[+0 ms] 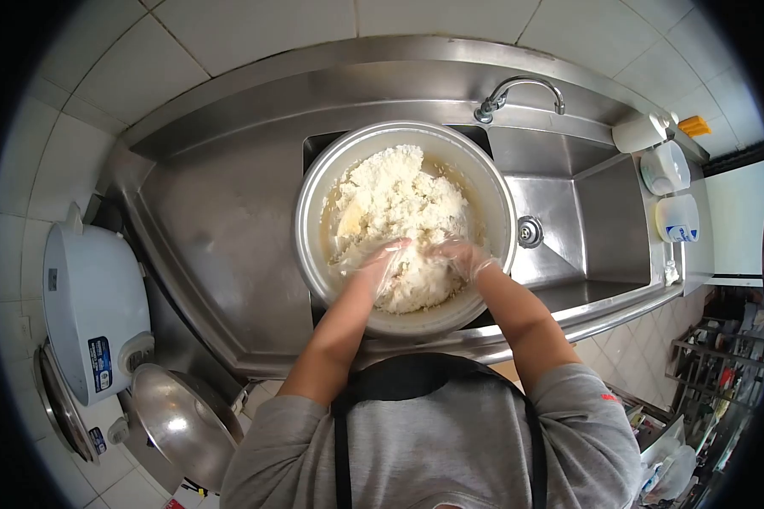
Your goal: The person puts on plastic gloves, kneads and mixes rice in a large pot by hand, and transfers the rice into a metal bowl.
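Note:
A large round metal pot (307, 246) holds a heap of white, crumbly mass (403, 191), with some cloudy liquid around its edge. What exactly the mass is, I cannot make out. Thin clear plastic gloves cover both hands. My left hand (386, 261) is in the near part of the heap, its fingers curled into the crumbly stuff. Facing it from the other side, my right hand (460, 254) also has its fingers bent into the mass. The fingertips of both hands are partly hidden by the food and the crinkled plastic.
The pot stands over a steel sink counter (229, 212). Behind it rises a curved faucet (522, 85); a sink basin (552, 220) lies right. White plastic containers (677, 218) line the right edge. A large white tub (93, 297) and a steel bowl (182, 416) are at left.

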### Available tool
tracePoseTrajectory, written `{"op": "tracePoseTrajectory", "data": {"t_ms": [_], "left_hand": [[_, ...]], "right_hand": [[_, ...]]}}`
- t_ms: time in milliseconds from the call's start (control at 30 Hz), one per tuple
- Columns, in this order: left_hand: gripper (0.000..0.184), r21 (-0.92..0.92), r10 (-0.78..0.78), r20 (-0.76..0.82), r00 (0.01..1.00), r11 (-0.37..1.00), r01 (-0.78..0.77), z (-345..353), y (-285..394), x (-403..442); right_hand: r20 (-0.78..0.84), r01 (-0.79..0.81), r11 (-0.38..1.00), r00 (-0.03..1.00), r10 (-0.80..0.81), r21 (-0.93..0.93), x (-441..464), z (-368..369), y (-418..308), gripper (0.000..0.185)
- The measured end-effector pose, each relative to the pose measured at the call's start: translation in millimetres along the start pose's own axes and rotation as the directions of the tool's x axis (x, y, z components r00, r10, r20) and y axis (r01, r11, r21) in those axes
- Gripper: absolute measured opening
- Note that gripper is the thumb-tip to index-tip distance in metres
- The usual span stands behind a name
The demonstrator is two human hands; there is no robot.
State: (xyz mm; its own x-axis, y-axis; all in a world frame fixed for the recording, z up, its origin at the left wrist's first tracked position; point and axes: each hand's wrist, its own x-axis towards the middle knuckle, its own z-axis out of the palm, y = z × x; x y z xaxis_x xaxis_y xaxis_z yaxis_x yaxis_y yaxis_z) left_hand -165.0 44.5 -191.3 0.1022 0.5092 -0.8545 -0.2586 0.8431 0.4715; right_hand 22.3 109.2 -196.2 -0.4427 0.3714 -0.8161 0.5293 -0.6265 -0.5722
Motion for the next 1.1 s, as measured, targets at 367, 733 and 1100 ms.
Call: {"op": "tracePoseTrajectory", "data": {"t_ms": [367, 733, 1100], "left_hand": [[0.064, -0.090, 0.058, 0.088, 0.994, 0.995, -0.051, -6, 7, 32], [0.062, -0.049, 0.167, 0.171, 0.971, 0.986, -0.161, 10, 7, 25], [0.061, 0.010, 0.221, 0.159, 0.962, 0.974, -0.226, 14, 0, 6]], "right_hand": [[0.231, 0.303, 0.948, 0.920, -0.318, 0.098, 23, 14, 20, 0.058], [-0.194, 0.233, 0.849, 0.913, -0.359, -0.474, 31, 36, -28, 0.057], [-0.143, 0.226, 0.555, 0.828, -0.542, -0.800, 4, 33, -40, 0.056]]}}
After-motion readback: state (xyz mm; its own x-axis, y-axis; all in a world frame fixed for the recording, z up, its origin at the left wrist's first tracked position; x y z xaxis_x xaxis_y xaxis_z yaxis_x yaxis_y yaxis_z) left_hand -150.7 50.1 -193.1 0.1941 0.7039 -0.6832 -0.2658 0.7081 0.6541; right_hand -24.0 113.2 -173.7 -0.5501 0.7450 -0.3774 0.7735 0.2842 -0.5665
